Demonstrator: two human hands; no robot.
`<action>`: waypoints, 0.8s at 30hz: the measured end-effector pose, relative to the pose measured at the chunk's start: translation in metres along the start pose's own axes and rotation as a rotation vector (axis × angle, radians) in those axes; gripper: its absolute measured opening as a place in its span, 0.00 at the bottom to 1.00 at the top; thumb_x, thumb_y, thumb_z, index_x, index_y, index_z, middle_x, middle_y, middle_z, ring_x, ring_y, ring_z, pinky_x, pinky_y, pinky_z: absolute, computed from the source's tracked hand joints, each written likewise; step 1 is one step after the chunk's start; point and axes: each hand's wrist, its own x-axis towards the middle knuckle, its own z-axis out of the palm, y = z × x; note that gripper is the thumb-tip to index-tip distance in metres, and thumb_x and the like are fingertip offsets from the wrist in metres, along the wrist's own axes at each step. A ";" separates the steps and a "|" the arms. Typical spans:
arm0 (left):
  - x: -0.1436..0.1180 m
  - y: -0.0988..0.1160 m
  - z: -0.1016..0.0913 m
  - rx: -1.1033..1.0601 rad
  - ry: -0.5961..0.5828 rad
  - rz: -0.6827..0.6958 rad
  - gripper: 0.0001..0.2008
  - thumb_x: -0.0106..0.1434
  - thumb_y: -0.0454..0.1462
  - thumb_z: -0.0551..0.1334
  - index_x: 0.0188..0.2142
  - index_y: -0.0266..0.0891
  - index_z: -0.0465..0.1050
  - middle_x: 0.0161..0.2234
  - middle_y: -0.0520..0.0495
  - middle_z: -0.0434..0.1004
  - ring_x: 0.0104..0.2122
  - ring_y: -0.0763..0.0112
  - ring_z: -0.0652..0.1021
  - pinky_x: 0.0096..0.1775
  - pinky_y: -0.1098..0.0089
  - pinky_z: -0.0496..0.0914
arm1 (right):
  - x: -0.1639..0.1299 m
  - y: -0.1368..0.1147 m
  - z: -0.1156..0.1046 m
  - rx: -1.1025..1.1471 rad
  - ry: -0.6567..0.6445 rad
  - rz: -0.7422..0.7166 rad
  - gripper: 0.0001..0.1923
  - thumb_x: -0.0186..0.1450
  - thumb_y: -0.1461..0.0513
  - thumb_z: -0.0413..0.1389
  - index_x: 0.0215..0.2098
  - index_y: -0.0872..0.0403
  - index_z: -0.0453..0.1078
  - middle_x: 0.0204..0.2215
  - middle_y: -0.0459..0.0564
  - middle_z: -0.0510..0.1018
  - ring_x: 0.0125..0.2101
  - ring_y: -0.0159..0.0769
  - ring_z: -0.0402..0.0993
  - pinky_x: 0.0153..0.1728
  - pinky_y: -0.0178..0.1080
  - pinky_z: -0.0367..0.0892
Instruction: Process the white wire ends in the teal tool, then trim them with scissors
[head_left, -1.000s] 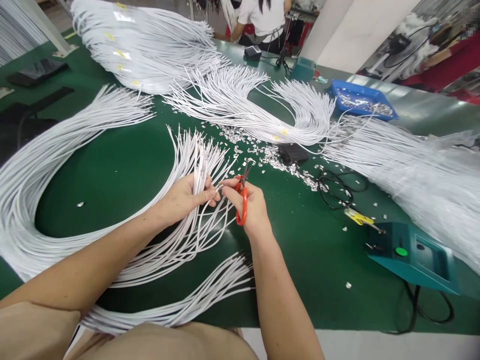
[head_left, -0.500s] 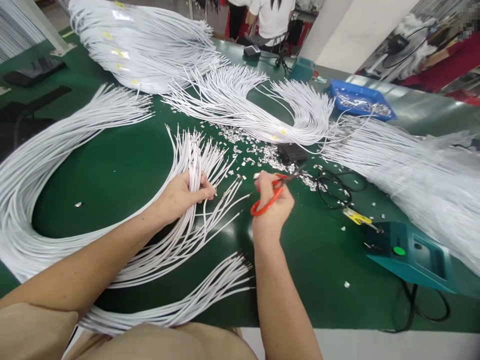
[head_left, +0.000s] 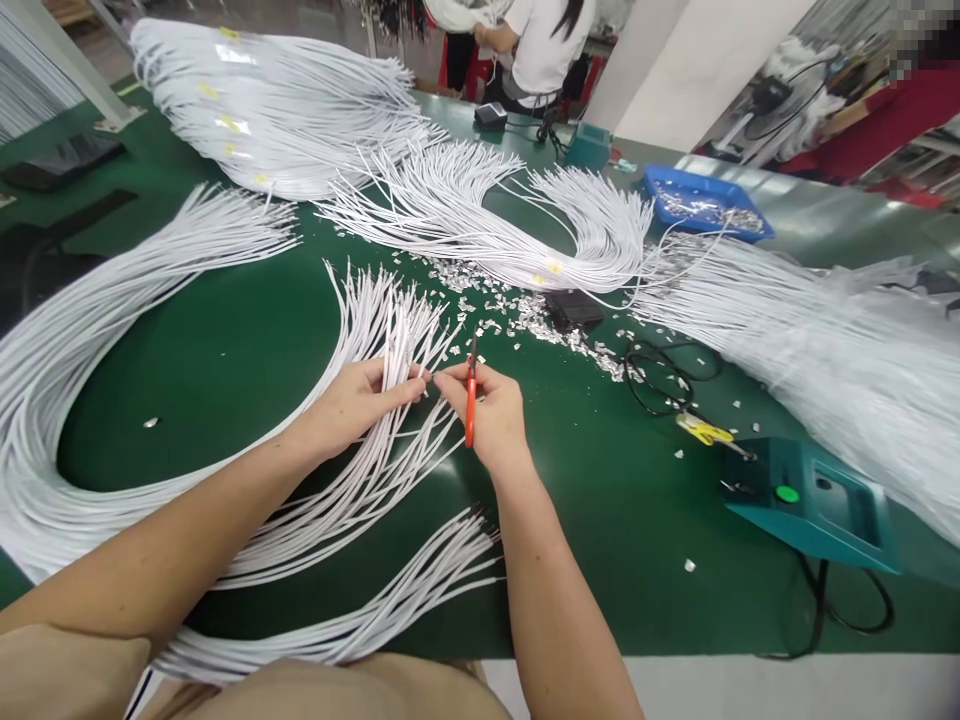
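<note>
Left hand (head_left: 352, 400) grip closed on white cables (head_left: 390, 330); right hand (head_left: 487, 415) clasps red scissors (head_left: 470, 400).

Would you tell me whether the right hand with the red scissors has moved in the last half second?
Yes. The right hand and red scissors came back left, away from the black box, toward the left hand.

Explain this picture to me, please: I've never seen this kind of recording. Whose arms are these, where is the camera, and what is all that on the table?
The camera sits on a person's head, looking down at their own bare arms. The left hand grips a fan of white cables. The right hand holds red-handled scissors and pinches a cable end beside the left fingers. On the green table lie more cable bundles, small silvery scraps, a blue tray and a teal box with a green button. Another person works at the far end.
</note>
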 end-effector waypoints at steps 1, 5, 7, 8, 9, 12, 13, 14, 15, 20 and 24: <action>0.000 0.000 0.000 -0.018 0.005 -0.004 0.17 0.55 0.45 0.66 0.40 0.37 0.73 0.31 0.49 0.77 0.33 0.68 0.76 0.39 0.68 0.69 | 0.000 0.000 -0.001 -0.029 0.064 -0.011 0.10 0.55 0.56 0.59 0.28 0.55 0.75 0.25 0.45 0.76 0.27 0.32 0.69 0.32 0.34 0.63; -0.001 0.003 0.002 -0.037 -0.048 -0.009 0.15 0.54 0.41 0.68 0.38 0.38 0.69 0.28 0.53 0.75 0.29 0.70 0.76 0.40 0.67 0.69 | -0.001 -0.004 -0.004 0.050 0.319 -0.092 0.10 0.58 0.57 0.58 0.32 0.55 0.75 0.28 0.45 0.76 0.30 0.31 0.69 0.35 0.34 0.64; -0.002 0.003 0.004 -0.024 -0.111 0.013 0.13 0.55 0.39 0.67 0.36 0.38 0.67 0.27 0.54 0.74 0.29 0.72 0.76 0.39 0.68 0.68 | -0.001 -0.008 -0.005 0.129 0.296 -0.084 0.11 0.59 0.56 0.58 0.33 0.55 0.76 0.28 0.45 0.76 0.30 0.31 0.69 0.35 0.34 0.64; -0.003 0.003 0.005 -0.023 -0.142 0.024 0.12 0.55 0.38 0.66 0.35 0.39 0.66 0.26 0.54 0.73 0.29 0.72 0.76 0.38 0.68 0.68 | -0.001 -0.009 -0.006 0.154 0.266 -0.060 0.12 0.58 0.56 0.58 0.33 0.55 0.76 0.27 0.45 0.76 0.29 0.31 0.69 0.35 0.35 0.63; -0.004 0.002 0.005 -0.027 -0.172 0.032 0.11 0.56 0.38 0.66 0.35 0.39 0.65 0.26 0.55 0.73 0.29 0.73 0.76 0.37 0.69 0.68 | -0.001 -0.010 -0.006 0.172 0.230 -0.029 0.12 0.58 0.55 0.58 0.32 0.55 0.77 0.25 0.45 0.75 0.28 0.31 0.68 0.34 0.35 0.63; -0.006 0.001 0.008 -0.077 -0.241 0.019 0.12 0.55 0.37 0.66 0.34 0.39 0.64 0.27 0.55 0.72 0.29 0.73 0.76 0.36 0.69 0.68 | 0.001 -0.010 -0.005 0.214 0.131 0.035 0.12 0.55 0.54 0.61 0.28 0.55 0.76 0.23 0.44 0.73 0.26 0.30 0.66 0.32 0.35 0.63; -0.006 0.001 0.009 -0.104 -0.251 0.003 0.12 0.55 0.37 0.67 0.34 0.39 0.63 0.28 0.55 0.71 0.29 0.72 0.76 0.36 0.69 0.68 | 0.001 -0.010 -0.005 0.227 0.119 0.043 0.11 0.54 0.55 0.62 0.27 0.55 0.75 0.23 0.43 0.73 0.25 0.29 0.65 0.31 0.34 0.62; -0.007 0.001 0.009 -0.135 -0.254 -0.015 0.13 0.55 0.37 0.67 0.34 0.39 0.63 0.28 0.55 0.71 0.29 0.72 0.76 0.35 0.70 0.68 | 0.001 -0.009 -0.005 0.240 0.117 0.049 0.11 0.53 0.55 0.63 0.26 0.55 0.75 0.23 0.43 0.73 0.25 0.29 0.65 0.31 0.34 0.62; -0.007 0.001 0.010 -0.175 -0.253 -0.033 0.13 0.55 0.37 0.67 0.35 0.39 0.63 0.30 0.54 0.72 0.30 0.73 0.76 0.34 0.71 0.68 | 0.001 -0.009 -0.004 0.251 0.119 0.054 0.11 0.52 0.55 0.63 0.26 0.55 0.74 0.23 0.43 0.72 0.25 0.29 0.65 0.31 0.34 0.62; -0.004 0.001 0.010 -0.338 -0.234 -0.034 0.11 0.57 0.37 0.66 0.32 0.38 0.64 0.28 0.54 0.71 0.26 0.79 0.72 0.29 0.76 0.64 | -0.002 -0.011 0.000 0.339 -0.117 0.116 0.12 0.52 0.55 0.63 0.24 0.55 0.71 0.19 0.42 0.70 0.21 0.29 0.66 0.27 0.34 0.64; -0.003 0.003 0.009 -0.349 -0.231 -0.078 0.12 0.55 0.37 0.68 0.32 0.37 0.65 0.29 0.54 0.70 0.29 0.78 0.72 0.32 0.75 0.67 | -0.004 -0.011 0.001 0.377 -0.200 0.100 0.09 0.52 0.58 0.63 0.24 0.55 0.72 0.20 0.41 0.70 0.21 0.27 0.66 0.27 0.33 0.65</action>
